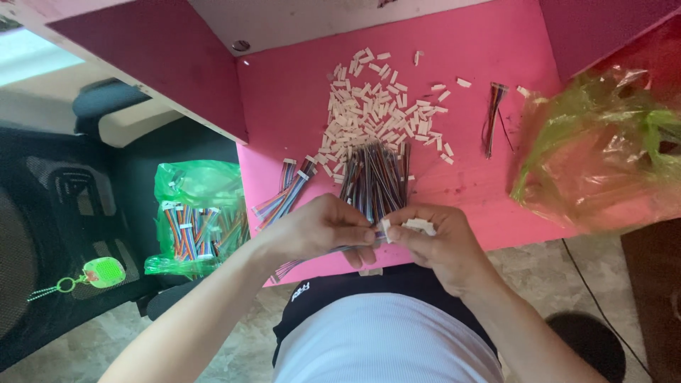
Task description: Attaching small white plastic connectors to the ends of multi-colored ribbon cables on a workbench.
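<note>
Pink is the colour of the table (298, 92), a smooth board with a darker pink panel at its left edge and another at the far right corner; a white wall strip stands behind its far edge. Below the near edge the floor is of grey stone tiles, and a black chair (64, 206) stands beside the left edge, with one green key tag (103, 272) hanging on it. Two hands work just over the near edge. The left hand (319, 230) pinches narrow on a thin wire lead (298, 264) that runs under the palm toward the near edge. The right hand (433, 237) holds several small white connector housings (418, 225) in closed fingers, and the fingertips of both hands meet at one white piece. Just beyond the hands lies one bundle of multicoloured wires (376, 177). One smaller group of wires with white ends (287, 191) lies near the left edge. A heap of loose white housings (376, 106), too many to count, spreads over the middle toward the far edge. One single wire set (493, 113) lies apart toward the right. I count two green plastic bags: one (603, 149) on the right edge, and one (198, 213) with wire bundles inside, on the chair beside the left edge.
</note>
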